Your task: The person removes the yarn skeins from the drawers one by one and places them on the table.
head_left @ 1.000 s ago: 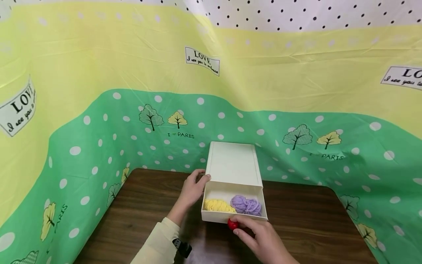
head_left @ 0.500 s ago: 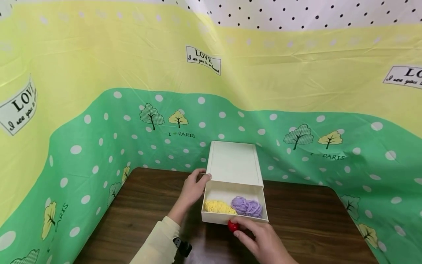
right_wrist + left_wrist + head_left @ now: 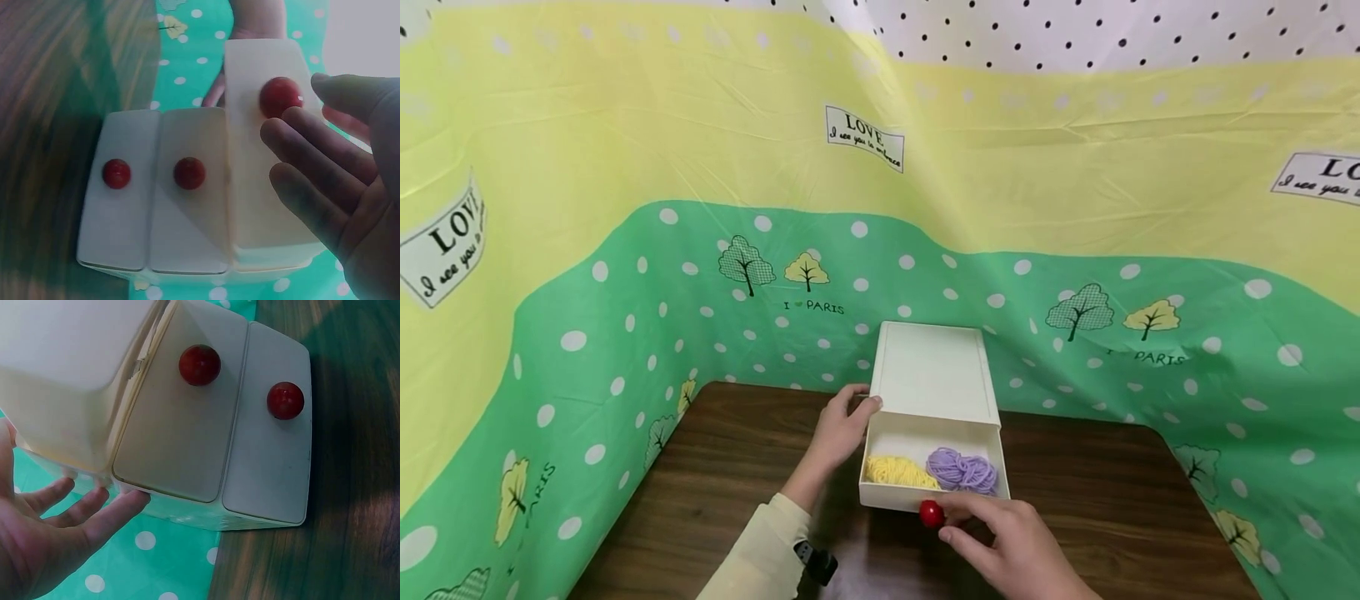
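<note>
A white drawer cabinet stands on the table with its top drawer pulled out. Inside the drawer lie a yellow yarn bundle and a purple yarn bundle. My left hand rests against the cabinet's left side, its fingers fairly straight in the left wrist view. At the drawer's front, my right hand is beside the round red knob. In the right wrist view its fingers are spread loosely around that knob, without a grip on it.
Two lower drawers, closed, show red knobs of their own, the middle knob and the bottom knob. Dark wooden table surrounds the cabinet. A green and yellow patterned cloth hangs behind and at the sides.
My right hand has let go of the top drawer's red knob and shifted slightly right. The left hand and the pulled-out drawer stay about where they were.
</note>
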`<state>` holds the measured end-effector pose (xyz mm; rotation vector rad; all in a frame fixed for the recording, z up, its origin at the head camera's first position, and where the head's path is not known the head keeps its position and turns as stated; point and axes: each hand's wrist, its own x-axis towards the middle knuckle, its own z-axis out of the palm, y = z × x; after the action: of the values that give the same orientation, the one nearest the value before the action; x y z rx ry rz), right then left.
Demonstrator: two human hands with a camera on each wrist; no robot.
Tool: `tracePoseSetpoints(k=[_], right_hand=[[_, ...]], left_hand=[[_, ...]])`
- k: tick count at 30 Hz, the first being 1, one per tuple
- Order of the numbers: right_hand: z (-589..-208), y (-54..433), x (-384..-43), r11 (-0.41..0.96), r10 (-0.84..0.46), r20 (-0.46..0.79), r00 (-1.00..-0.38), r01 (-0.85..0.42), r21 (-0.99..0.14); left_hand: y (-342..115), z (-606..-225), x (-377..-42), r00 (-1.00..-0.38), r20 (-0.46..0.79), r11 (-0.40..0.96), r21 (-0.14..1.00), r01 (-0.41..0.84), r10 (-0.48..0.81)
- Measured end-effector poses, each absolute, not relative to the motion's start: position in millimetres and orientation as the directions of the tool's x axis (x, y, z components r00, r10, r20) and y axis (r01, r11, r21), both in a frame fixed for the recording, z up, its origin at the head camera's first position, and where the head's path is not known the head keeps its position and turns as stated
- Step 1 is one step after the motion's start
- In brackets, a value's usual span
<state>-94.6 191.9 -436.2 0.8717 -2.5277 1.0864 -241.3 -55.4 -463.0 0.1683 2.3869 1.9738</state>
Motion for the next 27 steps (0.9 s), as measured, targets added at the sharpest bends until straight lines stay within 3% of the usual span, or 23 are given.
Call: tracePoseSetpoints(k=[5, 13, 27], right_hand=[[-424.6, 192.5, -91.7, 0.561, -0.405, 0.473, -0.782, -0.621, -0.547], [-410.2, 193.1, -89.3, 0.612, -0.341, 0.450, -0.825, -0.558, -0.560], [-396.1, 198.8, -104.3, 0.664, -0.297, 0.589, -0.751, -0.606, -0.438]], left_hand=[[-55.3, -461.8, -239.7, -0.993, 0.044, 0.170, 0.983, 0.063, 0.112], [-55.8, -460.9, -238.1, -0.993, 0.047, 0.161, 0.985, 0.064, 0.112], [-55.1, -460.7, -238.3, -0.993, 0.045, 0.169, 0.984, 0.063, 0.108]])
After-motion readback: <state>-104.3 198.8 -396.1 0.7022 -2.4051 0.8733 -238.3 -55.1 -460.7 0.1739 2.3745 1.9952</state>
